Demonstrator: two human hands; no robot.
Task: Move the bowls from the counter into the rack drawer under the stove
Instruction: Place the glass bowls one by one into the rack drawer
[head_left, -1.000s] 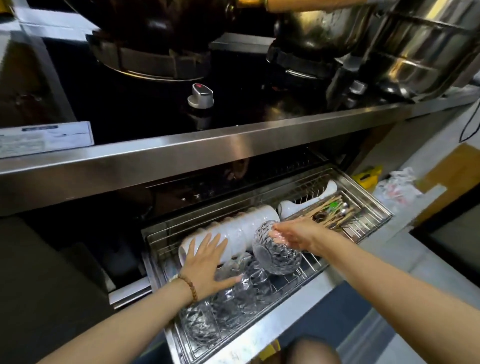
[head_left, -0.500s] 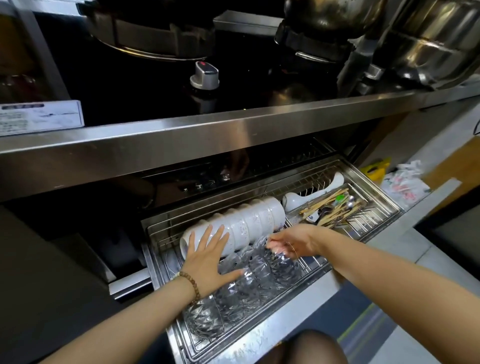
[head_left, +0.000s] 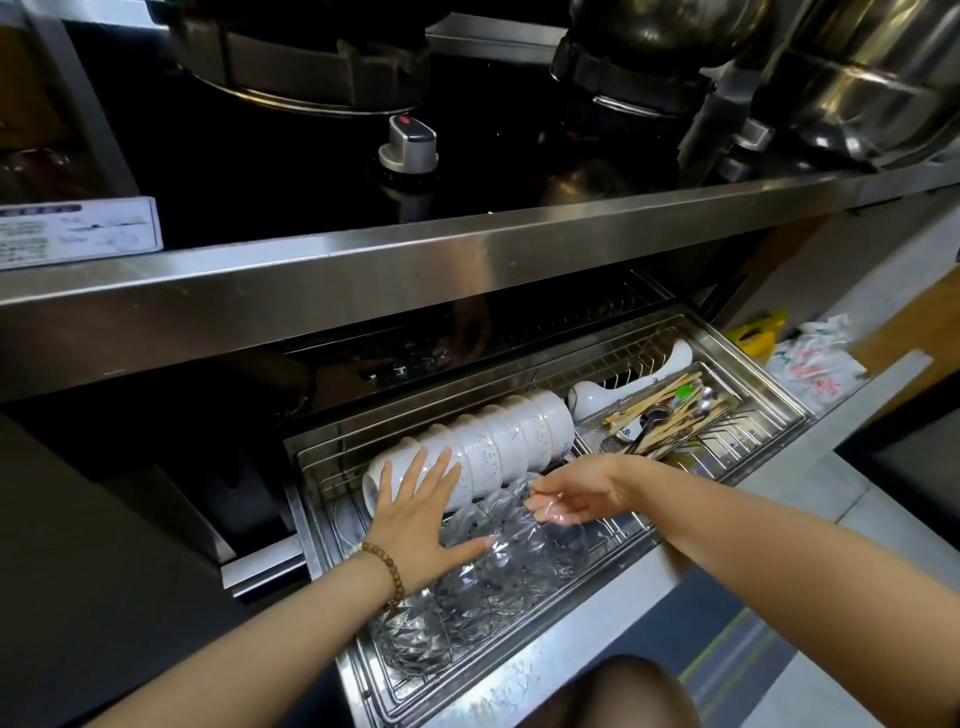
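The steel rack drawer is pulled out under the stove. In its back row, several white bowls stand on edge. In front of them lies a row of several clear cut-glass bowls, also on edge. My left hand, fingers spread flat, presses on the left part of the glass row and touches the white bowls. My right hand hovers over the right end of the glass row, its fingertips on the rim of the last glass bowl.
A cutlery tray with chopsticks and spoons and a white ladle fill the drawer's right part. The stove's steel front edge overhangs the drawer. Pots and a knob sit on top. Plastic bags lie at right.
My right hand lowered a glass bowl into the front row and set it against the others. My left hand stayed pressed on the row. The camera tilted down a little.
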